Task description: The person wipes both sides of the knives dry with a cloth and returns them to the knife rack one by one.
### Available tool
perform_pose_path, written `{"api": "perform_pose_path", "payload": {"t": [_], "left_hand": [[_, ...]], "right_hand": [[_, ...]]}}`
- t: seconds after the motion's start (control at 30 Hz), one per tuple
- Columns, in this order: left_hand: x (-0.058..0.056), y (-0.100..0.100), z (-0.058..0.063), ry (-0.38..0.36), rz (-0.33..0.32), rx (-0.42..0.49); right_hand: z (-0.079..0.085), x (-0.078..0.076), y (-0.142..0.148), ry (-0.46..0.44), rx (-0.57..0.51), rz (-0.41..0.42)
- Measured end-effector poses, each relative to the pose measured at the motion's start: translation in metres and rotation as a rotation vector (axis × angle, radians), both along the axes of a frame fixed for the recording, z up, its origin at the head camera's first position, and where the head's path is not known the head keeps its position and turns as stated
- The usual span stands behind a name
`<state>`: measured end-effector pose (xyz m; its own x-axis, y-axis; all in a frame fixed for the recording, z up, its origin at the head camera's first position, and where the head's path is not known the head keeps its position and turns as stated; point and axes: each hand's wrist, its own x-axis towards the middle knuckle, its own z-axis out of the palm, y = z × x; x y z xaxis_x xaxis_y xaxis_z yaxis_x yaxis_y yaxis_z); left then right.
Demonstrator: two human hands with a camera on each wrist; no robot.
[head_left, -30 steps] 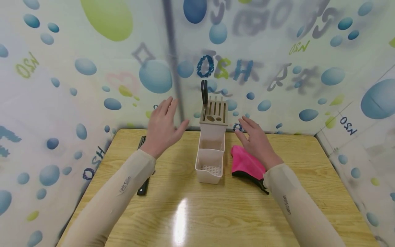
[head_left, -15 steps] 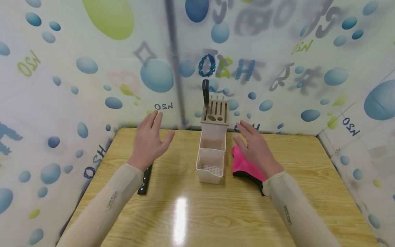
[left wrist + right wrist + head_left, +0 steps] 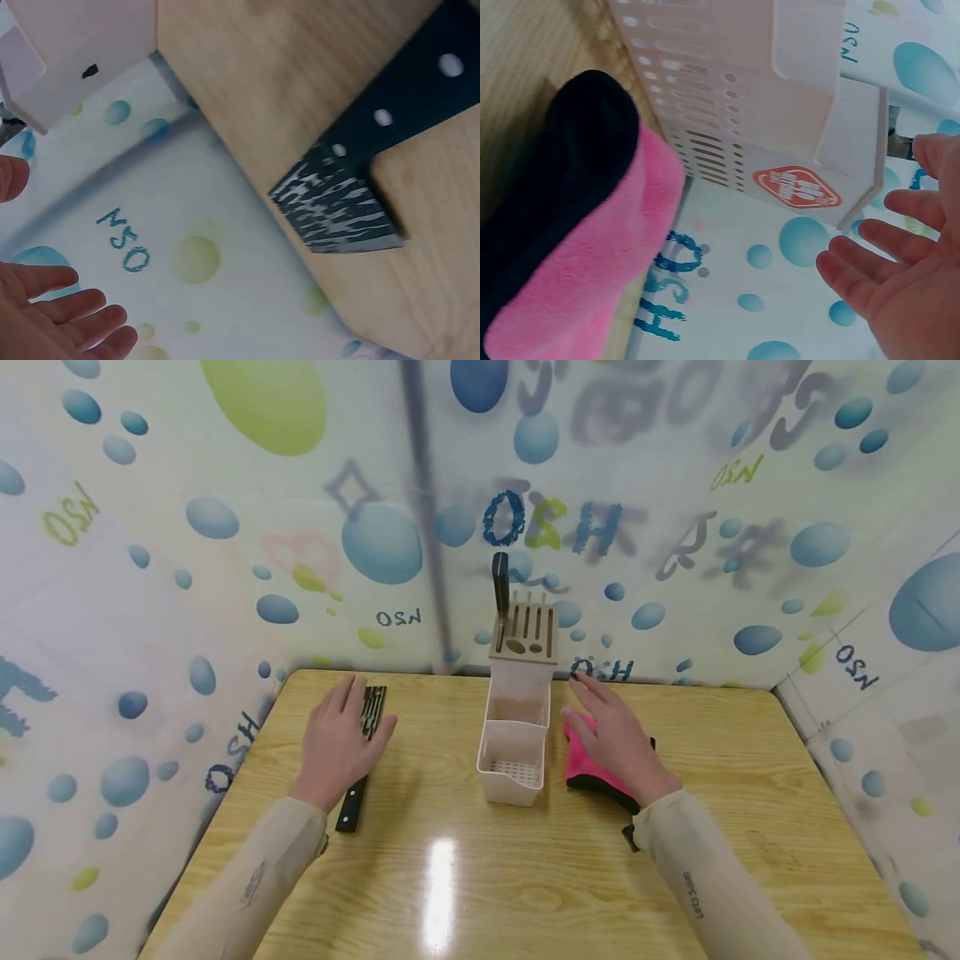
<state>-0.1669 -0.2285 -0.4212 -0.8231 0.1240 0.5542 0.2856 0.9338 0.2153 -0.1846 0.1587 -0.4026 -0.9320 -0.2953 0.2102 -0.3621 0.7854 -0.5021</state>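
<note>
My left hand (image 3: 337, 743), fingers extended, hovers over a knife (image 3: 352, 806) lying on the left of the table. That knife has a black riveted handle (image 3: 412, 97) and a dark blade with pale streaks (image 3: 337, 206). My right hand (image 3: 618, 739) is held with fingers outstretched above a pink cloth item (image 3: 588, 760) with a black border; the hand covers part of it. Between the hands stands a pale knife and utensil holder (image 3: 513, 735) with a slotted top. A second black-handled knife (image 3: 501, 581) stands upright in its leftmost slot. Neither hand holds anything.
The wood-grain table (image 3: 480, 893) ends at a patterned backdrop (image 3: 225, 552) behind and on both sides. The holder has two open compartments in front, and a red sticker (image 3: 797, 187) shows on its side.
My left hand has moved left and nearer to me, away from the holder, so the blade of the lying knife shows. My right hand has come slightly lower over the pink cloth item.
</note>
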Motion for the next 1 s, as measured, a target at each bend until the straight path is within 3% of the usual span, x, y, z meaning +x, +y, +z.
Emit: {"api": "perform_pose_path", "payload": {"t": [0.47, 0.73, 1.0], "left_hand": [[0.026, -0.015, -0.032, -0.136, 0.094, -0.015], [0.033, -0.018, -0.043, -0.302, 0.166, -0.026], [0.035, -0.024, -0.055, -0.353, 0.185, -0.085]], "right_hand": [[-0.02, 0.004, 0.004, -0.088, 0.037, -0.036], [-0.035, 0.006, 0.01, -0.112, 0.039, -0.041], [-0.049, 0.004, 0.019, -0.182, 0.087, -0.085]]}}
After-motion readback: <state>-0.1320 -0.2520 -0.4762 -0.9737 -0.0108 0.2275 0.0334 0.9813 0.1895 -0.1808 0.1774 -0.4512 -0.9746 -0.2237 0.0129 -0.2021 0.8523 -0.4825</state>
